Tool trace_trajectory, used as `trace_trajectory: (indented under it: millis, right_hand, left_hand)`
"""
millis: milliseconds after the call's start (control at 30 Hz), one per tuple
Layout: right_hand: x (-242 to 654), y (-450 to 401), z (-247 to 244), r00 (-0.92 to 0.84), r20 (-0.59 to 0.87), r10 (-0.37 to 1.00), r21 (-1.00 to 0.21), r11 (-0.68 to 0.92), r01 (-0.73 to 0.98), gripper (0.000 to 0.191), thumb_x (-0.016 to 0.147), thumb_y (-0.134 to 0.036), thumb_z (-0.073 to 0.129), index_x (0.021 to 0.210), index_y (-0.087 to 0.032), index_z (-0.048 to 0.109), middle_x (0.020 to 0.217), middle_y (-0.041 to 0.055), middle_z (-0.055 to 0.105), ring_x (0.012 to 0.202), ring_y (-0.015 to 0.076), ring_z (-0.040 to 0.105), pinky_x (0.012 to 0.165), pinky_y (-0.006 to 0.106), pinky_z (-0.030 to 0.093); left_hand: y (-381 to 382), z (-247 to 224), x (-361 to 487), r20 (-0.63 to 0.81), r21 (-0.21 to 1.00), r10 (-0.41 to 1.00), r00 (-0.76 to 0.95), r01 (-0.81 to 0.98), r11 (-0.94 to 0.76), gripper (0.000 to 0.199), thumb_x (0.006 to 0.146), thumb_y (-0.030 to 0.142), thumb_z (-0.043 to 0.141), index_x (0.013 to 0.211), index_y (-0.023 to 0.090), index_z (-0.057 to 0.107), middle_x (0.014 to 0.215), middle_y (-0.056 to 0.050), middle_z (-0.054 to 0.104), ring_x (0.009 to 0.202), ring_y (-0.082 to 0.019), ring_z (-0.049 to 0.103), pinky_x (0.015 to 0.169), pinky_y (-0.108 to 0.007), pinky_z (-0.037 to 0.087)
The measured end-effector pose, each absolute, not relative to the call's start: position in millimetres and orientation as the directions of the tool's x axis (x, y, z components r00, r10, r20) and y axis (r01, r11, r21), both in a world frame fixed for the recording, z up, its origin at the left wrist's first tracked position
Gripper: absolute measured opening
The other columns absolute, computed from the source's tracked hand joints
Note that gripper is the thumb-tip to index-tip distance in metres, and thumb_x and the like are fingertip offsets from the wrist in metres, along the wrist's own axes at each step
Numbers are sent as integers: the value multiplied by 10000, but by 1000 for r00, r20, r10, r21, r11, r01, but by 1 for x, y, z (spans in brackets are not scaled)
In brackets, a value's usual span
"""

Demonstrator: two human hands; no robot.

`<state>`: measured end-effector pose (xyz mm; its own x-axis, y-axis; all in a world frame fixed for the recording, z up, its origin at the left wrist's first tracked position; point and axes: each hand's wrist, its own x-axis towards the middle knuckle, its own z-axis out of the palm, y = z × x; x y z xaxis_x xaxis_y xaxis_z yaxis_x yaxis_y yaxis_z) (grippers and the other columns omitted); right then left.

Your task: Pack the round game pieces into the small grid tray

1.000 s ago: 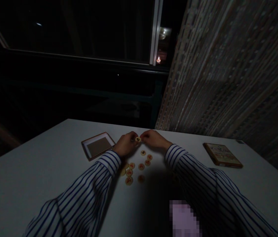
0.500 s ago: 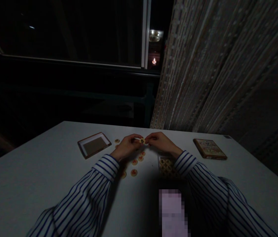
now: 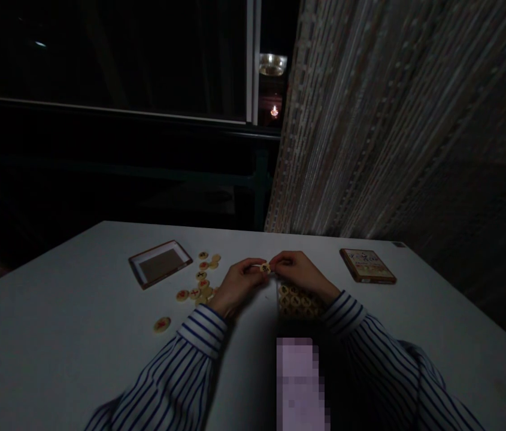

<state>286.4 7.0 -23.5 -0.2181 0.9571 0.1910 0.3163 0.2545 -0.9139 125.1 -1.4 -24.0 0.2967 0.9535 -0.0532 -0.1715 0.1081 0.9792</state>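
Note:
Between my two hands is a round wooden piece point(image 3: 266, 268) with a dark character on its face. My left hand point(image 3: 241, 282) pinches it from the left, and my right hand point(image 3: 296, 269) has its fingertips on the right edge. Below my right hand, partly hidden by it, a block of similar pieces point(image 3: 295, 301) lies in rows. Loose round pieces point(image 3: 203, 284), some with red characters and some with dark ones, are scattered left of my left hand. One red-marked piece point(image 3: 161, 324) lies apart, nearer to me.
An open shallow box point(image 3: 163, 263) sits on the white table point(image 3: 77, 311) at the left. A closed box with a printed cover point(image 3: 369, 265) lies at the right. A blurred pink item point(image 3: 300, 383) is at the near edge. Behind hangs a string curtain point(image 3: 347, 120).
Both hands, still on the piece, have moved slightly right and nearer to me, over the rows of pieces. More loose pieces show at the left, and the view has shifted a little.

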Motion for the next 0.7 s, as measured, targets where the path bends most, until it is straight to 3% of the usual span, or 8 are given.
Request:
trace_trajectory:
  millis: [333,700]
  right_hand:
    - [295,-4,-31,-269,160,950,-914,246,322,176,681,-259,568,785,-129,624,690,18,630,639,118,568,593,228,432]
    - [295,-8,-26,-276,97,956,-904,201,377,179,687,-276,572,794,-135,598,661,7,605,604,109,550,544,217,417]
  left_hand:
    - [-16,-45,142,-122,945,977,173,-279,168,317,581,267,711,856,125,648,676,-15,644,591,-80,559,591,-196,435]
    - [-13,-58,141,-107,918,974,200,-356,174,331,620,316,679,893,128,663,806,-51,669,690,-113,588,684,-233,468]
